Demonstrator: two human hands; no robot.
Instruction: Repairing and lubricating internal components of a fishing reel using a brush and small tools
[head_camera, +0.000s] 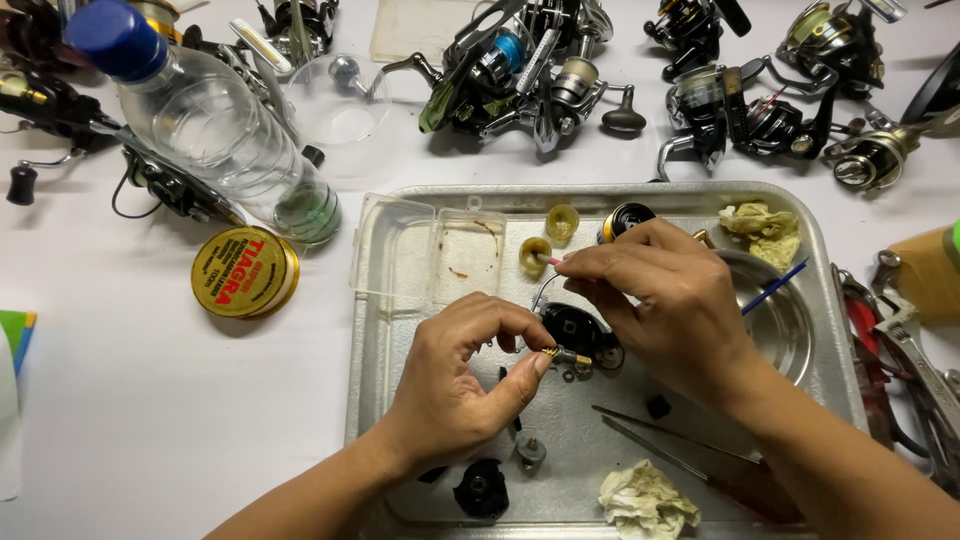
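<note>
Pinching a small brass gear shaft (566, 354) between thumb and forefinger, our left hand (462, 378) holds it just above the metal tray (400, 400), close against the black reel body (578, 328) lying in the middle of the tray. Our right hand (668, 300) grips a thin pink-tipped brush (552, 260) narrowly between its fingertips, the tip near a small yellowish grease pot (535, 255); a second such pot (562, 222) sits just behind it.

To do this well, we judge that the shaft should be kept steady and low over the tray, so that a slip drops it among the loose parts and not onto the white table (130, 400). We would take only a little on the brush and spread it thinly, turning the shaft with the left fingers.

Tweezers (660, 445) and a crumpled rag (648, 500) lie near the front edge. A clear plastic box (420, 250) rests at the tray's left, a round gold tin (245, 272) and a plastic bottle (215, 125) beyond it, and spinning reels (520, 75) line the table's far side.
</note>
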